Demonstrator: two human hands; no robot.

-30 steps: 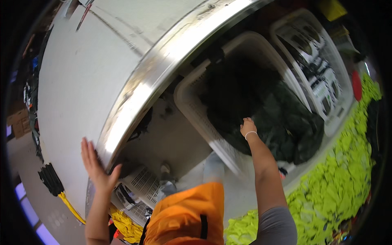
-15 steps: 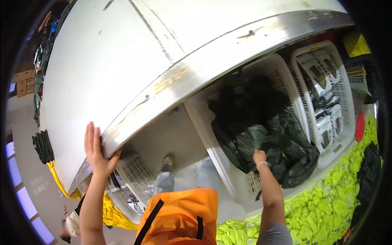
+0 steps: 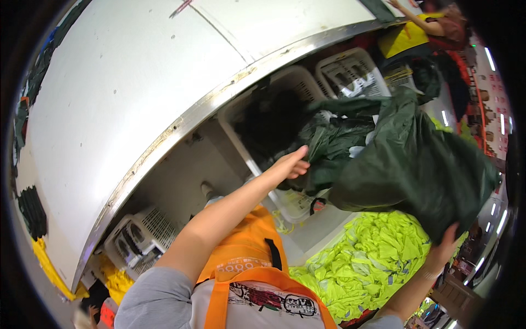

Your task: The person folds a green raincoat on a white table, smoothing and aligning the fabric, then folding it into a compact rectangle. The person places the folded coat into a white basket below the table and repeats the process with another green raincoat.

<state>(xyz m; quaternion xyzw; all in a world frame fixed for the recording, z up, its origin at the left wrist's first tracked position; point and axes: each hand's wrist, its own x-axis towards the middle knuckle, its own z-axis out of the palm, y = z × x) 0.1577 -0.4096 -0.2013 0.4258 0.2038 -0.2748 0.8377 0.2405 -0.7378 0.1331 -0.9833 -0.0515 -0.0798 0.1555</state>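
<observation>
A large dark green piece of thin, shiny cloth (image 3: 405, 164) is stretched out to the right of a white plastic basket (image 3: 241, 145). My right hand (image 3: 442, 249) grips its lower right edge; the fingertips are partly hidden by the folds. Over the basket, my left hand (image 3: 293, 164) reaches across my body, thumb and fingers apart, beside crumpled green cloth (image 3: 334, 142). Whether it touches the cloth I cannot tell. Black fabric (image 3: 274, 118) fills the back of the basket.
A white table (image 3: 120, 98) with a metal edge curves above the baskets. Another basket (image 3: 378, 82) holds packaged items. Bright yellow-green garments (image 3: 361, 263) lie heaped at lower right. A person's arm (image 3: 416, 19) shows at the far right, by yellow cloth (image 3: 402, 39).
My left hand has left the table edge and come across to the basket. My right hand has swung right, pulling the dark green cloth up and out of the basket. The view has turned rightward.
</observation>
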